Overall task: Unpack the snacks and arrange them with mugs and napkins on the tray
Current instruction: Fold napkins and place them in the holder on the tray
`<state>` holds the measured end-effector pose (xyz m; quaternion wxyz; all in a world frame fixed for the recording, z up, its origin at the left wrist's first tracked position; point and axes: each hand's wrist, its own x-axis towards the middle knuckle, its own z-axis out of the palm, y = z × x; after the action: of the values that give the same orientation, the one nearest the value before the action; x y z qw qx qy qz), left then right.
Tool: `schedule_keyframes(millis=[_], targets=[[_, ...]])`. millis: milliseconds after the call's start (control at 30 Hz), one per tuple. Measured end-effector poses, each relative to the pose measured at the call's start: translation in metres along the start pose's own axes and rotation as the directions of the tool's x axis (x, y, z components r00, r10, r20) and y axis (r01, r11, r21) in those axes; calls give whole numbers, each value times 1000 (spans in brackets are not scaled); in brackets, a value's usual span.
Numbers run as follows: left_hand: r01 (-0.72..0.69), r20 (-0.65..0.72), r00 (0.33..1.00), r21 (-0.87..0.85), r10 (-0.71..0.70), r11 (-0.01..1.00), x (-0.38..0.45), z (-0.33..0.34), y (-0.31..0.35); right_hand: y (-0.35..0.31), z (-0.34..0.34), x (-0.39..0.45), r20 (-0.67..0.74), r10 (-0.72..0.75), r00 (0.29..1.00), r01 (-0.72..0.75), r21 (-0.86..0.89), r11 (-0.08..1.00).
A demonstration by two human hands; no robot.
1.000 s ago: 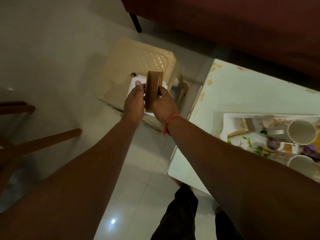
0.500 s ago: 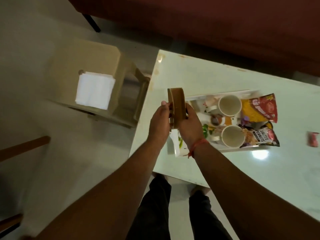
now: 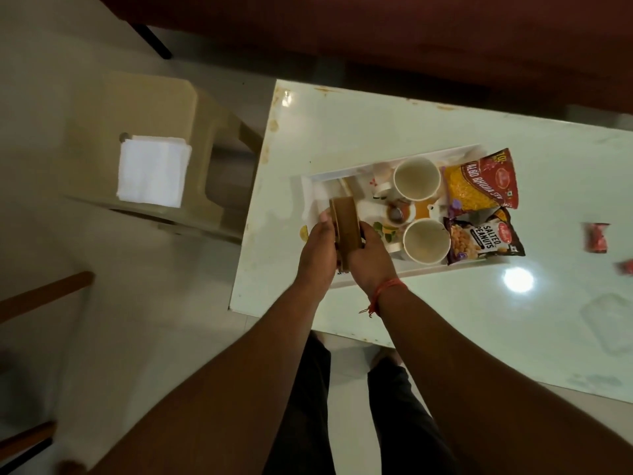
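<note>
While both hands clamp the brown wooden napkin holder (image 3: 346,231) on edge, left hand (image 3: 318,255) and right hand (image 3: 371,258) flanking it, its long axis runs near-to-far above the tray (image 3: 310,186)'s bare left end, mugs (image 3: 416,180) just right.

Beige stool (image 3: 150,108) nr white table (image 3: 394,132)

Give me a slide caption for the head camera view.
Both hands hold a brown wooden holder over the tray beside two mugs.

Red-yellow snack packet (image 3: 481,185) reads "ALOO BHUJIA SEV"; dark packet (image 3: 484,240) reads "SALTED PEANUTS"
</note>
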<state>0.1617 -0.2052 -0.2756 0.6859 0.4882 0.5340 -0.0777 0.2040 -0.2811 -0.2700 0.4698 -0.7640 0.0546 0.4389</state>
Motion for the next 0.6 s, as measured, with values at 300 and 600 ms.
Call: schedule_keyframes(millis=[300, 600], targets=[[5, 11, 1000, 18, -5, 1000, 4, 1, -5, 5, -1, 3, 25, 6, 1000, -6, -21, 1000], [13, 31, 999, 53, -14, 999, 10, -8, -1, -2, 5, 3, 2, -13, 1000, 13, -76, 997]])
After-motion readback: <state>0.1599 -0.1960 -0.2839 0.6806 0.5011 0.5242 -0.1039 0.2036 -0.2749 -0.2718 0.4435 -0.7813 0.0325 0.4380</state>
